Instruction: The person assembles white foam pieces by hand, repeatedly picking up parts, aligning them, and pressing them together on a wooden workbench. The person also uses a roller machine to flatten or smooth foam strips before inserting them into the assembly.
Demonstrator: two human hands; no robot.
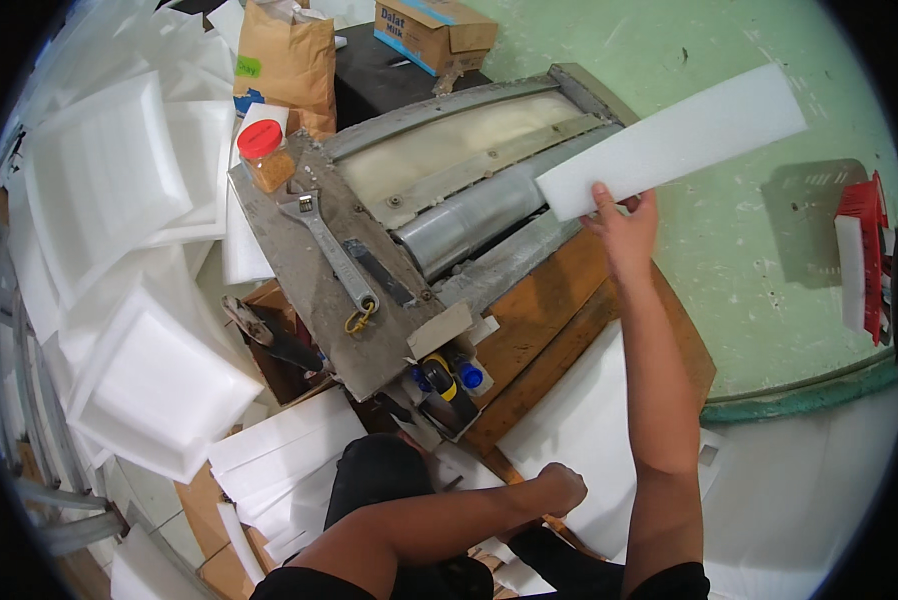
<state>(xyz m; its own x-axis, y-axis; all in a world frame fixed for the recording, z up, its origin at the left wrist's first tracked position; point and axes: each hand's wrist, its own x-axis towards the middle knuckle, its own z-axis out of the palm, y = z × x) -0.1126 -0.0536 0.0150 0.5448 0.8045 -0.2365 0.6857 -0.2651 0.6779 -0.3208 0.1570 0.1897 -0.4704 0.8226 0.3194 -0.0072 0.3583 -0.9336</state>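
Observation:
My right hand (624,228) is stretched out and grips the near end of a long white foam strip (674,140), held above the right end of a roller machine (459,215) with a metal cylinder. My left hand (564,487) is closed into a fist low down, resting on a white foam sheet (579,430) that lies on the brown wooden board (549,320) in front of the machine. I cannot tell if that fist holds anything.
An adjustable wrench (334,250) lies on the machine's grey plate, with a red-capped jar (265,152) at its far end. Stacks of white foam trays (109,190) fill the left. A paper bag (287,62), a cardboard box (434,32) and a red crate (862,250) stand around.

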